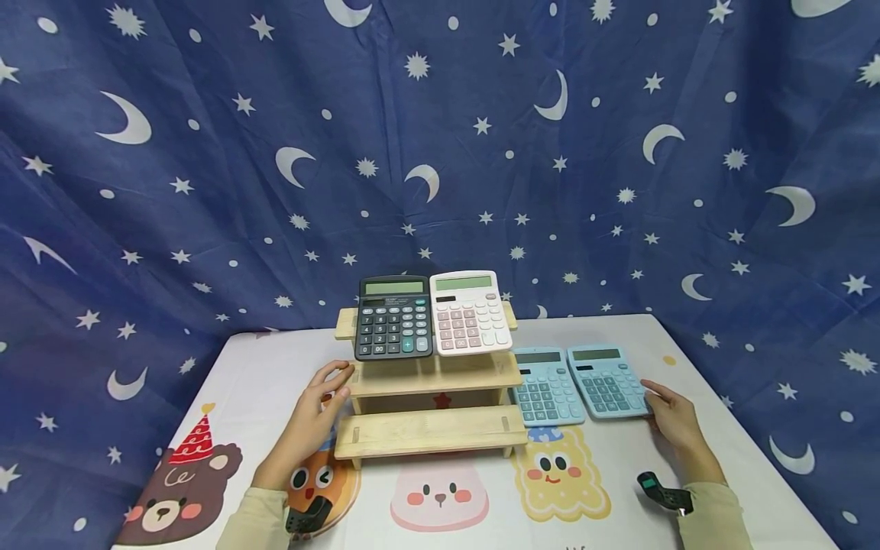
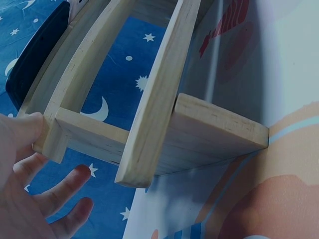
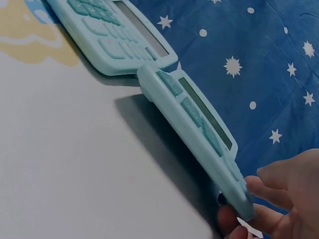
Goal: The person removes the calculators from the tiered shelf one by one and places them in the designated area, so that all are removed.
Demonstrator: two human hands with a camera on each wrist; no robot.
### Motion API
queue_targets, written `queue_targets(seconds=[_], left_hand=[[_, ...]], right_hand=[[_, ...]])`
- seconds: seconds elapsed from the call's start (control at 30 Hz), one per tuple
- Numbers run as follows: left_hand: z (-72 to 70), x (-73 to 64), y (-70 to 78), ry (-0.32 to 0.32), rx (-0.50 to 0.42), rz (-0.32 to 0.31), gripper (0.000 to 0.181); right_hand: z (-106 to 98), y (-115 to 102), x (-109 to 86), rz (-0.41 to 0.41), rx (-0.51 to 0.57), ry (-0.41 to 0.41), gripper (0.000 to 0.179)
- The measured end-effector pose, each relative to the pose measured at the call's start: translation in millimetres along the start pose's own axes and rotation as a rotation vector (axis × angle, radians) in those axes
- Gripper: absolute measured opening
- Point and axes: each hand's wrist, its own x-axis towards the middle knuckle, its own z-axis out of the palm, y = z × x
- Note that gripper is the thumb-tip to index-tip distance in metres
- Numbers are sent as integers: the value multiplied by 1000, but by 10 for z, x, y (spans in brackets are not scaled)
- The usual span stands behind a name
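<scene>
A tiered wooden shelf stand [image 1: 433, 431] is on the table. My left hand [image 1: 316, 412] pinches the left end of its middle plank [image 2: 52, 127] between thumb and index finger, the other fingers spread loose. A black calculator [image 1: 395, 321] and a white calculator [image 1: 471, 315] lean side by side on the top tier. To the right lie two light-blue calculators. My right hand [image 1: 677, 420] holds the right edge of the outer blue calculator [image 3: 194, 134], which is tilted with that edge raised. The inner blue calculator [image 1: 548, 387] sits beside it, close to the stand.
A white tablecloth [image 1: 261, 374] with cartoon prints covers the table. Behind it hangs a blue curtain [image 1: 440, 137] with moons and stars. Dark straps with small devices are on both wrists, the right one's device [image 1: 663, 493] sticking out over the table.
</scene>
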Motion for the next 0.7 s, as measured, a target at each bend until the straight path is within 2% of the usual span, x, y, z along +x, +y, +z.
queue_targets(seconds=[0.13, 0.33, 0.7], left_hand=[[-1, -3, -5, -6, 2, -4, 41], [1, -2, -14, -8, -12, 0, 42], [3, 2, -13, -6, -11, 0, 41]], right_hand=[[-1, -43, -38, -34, -99, 8, 50], [-18, -107, -92, -109, -225, -30, 55], [-42, -132, -114, -123, -248, -58, 58]])
